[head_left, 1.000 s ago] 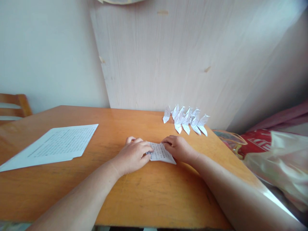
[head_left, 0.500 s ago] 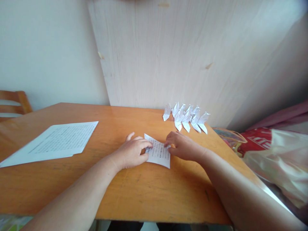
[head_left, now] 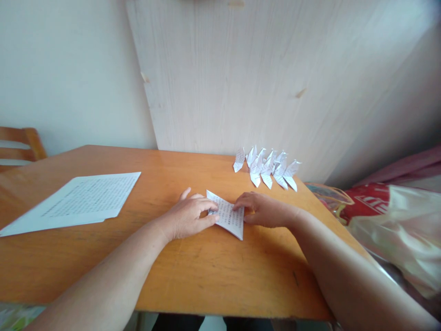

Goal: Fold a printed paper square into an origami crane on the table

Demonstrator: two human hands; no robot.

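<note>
A small printed sheet of paper (head_left: pixel 228 215) lies on the table between my two hands, its lower edge now slanting up toward the left. My left hand (head_left: pixel 189 216) grips the left edge, thumb below and index finger on top, with the little finger raised. On the opposite side, my right hand (head_left: pixel 263 210) has its fingertips on the paper's face and its thumb at the right edge. Part of the left side of the paper is hidden by my fingers.
Several folded paper pieces (head_left: pixel 267 170) stand grouped at the table's back right. A stack of printed sheets (head_left: pixel 93 197) lies on the wooden table (head_left: pixel 193 280) at left. Beyond the right edge are red and white bags (head_left: pixel 396 220); a chair (head_left: pixel 32 142) stands far left.
The paper's lower left corner has turned upward under my left fingers, so the lower edge slants more. My right fingers have come slightly further over the paper, with the thumb lower.
</note>
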